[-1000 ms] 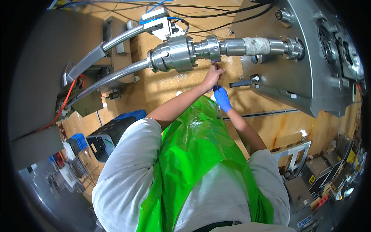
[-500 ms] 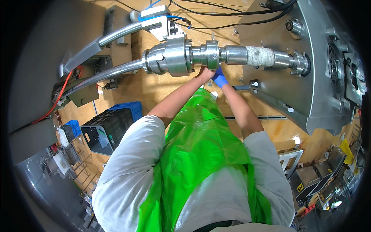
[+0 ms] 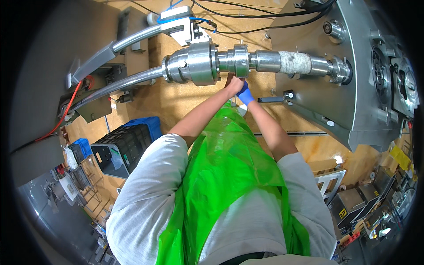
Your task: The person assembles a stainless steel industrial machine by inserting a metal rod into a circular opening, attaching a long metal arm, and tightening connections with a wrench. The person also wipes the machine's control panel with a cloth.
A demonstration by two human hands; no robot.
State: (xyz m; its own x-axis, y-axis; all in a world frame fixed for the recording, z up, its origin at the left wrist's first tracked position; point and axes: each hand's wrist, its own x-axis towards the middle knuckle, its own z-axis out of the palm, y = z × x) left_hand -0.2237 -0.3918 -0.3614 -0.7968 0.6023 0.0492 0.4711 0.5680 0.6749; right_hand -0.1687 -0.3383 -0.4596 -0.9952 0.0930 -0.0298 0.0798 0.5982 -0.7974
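My bare left hand [image 3: 235, 83] is closed just below a steel ring coupling [image 3: 241, 61] on a horizontal metal pipe line. Against it, slightly lower and to the right, is my right hand [image 3: 245, 94] in a blue glove, its fingers also drawn in. The two hands meet under the coupling, and whatever lies between their fingers is hidden. Left of the coupling sits a thick steel pipe fitting [image 3: 201, 64]. A straight pipe with a white wrap [image 3: 295, 63] runs from the coupling to the right.
A large steel machine [image 3: 318, 101] stands at the right, with a dark handle [image 3: 270, 100] sticking out toward my right hand. A curved pipe [image 3: 128, 84] leads left. Dark crates [image 3: 121, 148] lie on the tan floor at left. Black cables [image 3: 265, 17] cross the far side.
My right hand has shifted a little down and left, closer against my left hand. The pipe line appears slightly shifted in view, with its parts still joined.
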